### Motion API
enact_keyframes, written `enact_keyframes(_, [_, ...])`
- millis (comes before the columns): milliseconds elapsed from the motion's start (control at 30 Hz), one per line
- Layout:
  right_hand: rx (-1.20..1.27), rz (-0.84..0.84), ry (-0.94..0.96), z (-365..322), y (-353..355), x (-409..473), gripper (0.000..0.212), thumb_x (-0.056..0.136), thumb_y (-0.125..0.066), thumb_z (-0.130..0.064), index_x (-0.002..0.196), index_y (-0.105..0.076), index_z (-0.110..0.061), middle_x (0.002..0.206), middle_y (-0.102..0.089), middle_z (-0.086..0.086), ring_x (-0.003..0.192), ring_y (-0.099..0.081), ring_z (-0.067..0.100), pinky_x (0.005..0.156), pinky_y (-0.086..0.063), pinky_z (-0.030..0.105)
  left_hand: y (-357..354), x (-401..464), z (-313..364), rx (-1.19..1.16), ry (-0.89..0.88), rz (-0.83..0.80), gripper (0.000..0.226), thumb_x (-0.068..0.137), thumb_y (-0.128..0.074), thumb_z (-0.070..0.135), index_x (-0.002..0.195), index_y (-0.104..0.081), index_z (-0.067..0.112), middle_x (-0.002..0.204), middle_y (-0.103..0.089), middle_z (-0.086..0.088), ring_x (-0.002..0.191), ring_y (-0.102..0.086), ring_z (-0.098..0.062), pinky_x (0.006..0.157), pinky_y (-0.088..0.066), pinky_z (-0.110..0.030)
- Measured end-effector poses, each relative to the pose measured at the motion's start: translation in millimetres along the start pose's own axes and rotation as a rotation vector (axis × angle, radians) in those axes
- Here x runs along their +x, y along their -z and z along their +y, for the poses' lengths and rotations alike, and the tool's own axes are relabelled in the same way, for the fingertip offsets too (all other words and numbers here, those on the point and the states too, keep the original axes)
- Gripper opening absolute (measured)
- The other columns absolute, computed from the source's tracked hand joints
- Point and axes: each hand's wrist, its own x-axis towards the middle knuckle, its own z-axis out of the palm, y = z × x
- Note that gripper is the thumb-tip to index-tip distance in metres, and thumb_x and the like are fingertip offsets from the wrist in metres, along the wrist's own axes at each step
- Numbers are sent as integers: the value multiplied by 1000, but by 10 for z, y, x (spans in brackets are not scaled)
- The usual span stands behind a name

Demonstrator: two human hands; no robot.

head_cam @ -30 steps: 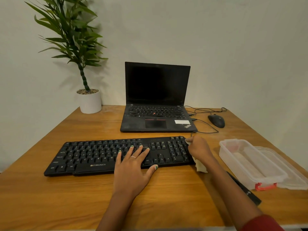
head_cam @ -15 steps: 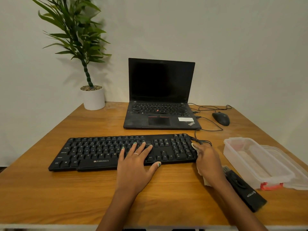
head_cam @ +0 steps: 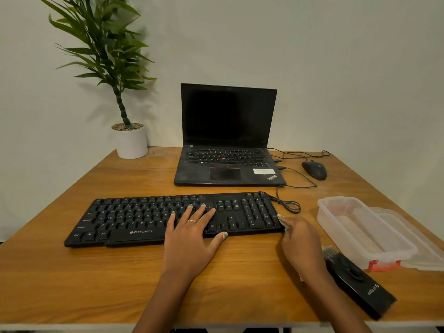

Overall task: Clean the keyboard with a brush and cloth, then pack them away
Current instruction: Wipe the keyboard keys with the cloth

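The black keyboard (head_cam: 134, 219) lies across the middle of the wooden desk. My left hand (head_cam: 192, 239) rests flat on its right-centre keys, fingers spread, holding nothing. Against the keyboard's right end, my right hand (head_cam: 300, 241) presses a white cloth (head_cam: 300, 278). Most of the cloth is hidden under the palm, with only a pale edge showing by the wrist. Just right of my right forearm, a black brush (head_cam: 358, 282) lies on the desk with its bristles pointing away from me.
A clear plastic container (head_cam: 360, 251) with a red clip stands open at the right, its lid (head_cam: 422, 251) beside it. Behind the keyboard are an open laptop (head_cam: 228, 140), a mouse (head_cam: 314, 170) with loose cables, and a potted plant (head_cam: 131, 140) at the back left.
My right hand with the cloth has slid down the keyboard's right end towards me. The brush has come into view beside my forearm. My left hand has stayed on the keys.
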Motion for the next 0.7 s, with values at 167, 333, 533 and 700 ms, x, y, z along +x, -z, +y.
enact_keyframes(167, [-29, 52, 114, 24, 36, -107, 31, 91, -52, -5, 121, -60, -10, 112, -62, 4, 97, -53, 10, 82, -42, 19, -19, -6, -9, 9, -8, 11, 86, 73, -5, 80, 144, -33, 41, 152, -32, 12, 145, -18, -11, 118, -4, -41])
enact_keyframes(333, [-10, 37, 261, 127, 112, -51, 31, 89, -54, -3, 118, -63, -10, 110, -65, 3, 96, -49, 4, 88, -37, 16, -27, -6, -17, 2, -8, 13, 86, 73, -6, 80, 144, -34, 41, 152, -33, 12, 145, -18, -11, 118, -5, -41])
enact_keyframes(533, [-1, 1, 308, 160, 146, -20, 32, 88, -56, -3, 118, -63, -11, 113, -65, 2, 98, -48, 2, 89, -36, 16, -26, -4, -19, 2, -9, 19, 85, 74, -7, 81, 144, -34, 41, 152, -34, 11, 145, -19, -11, 118, -6, -41])
enact_keyframes(700, [-13, 15, 272, 141, 143, -69, 34, 91, -52, -6, 124, -59, -12, 116, -62, 0, 103, -46, 2, 91, -32, 14, -10, 0, -7, 5, -5, 9, 86, 72, -6, 81, 144, -33, 41, 153, -32, 12, 145, -18, -11, 118, -5, -41])
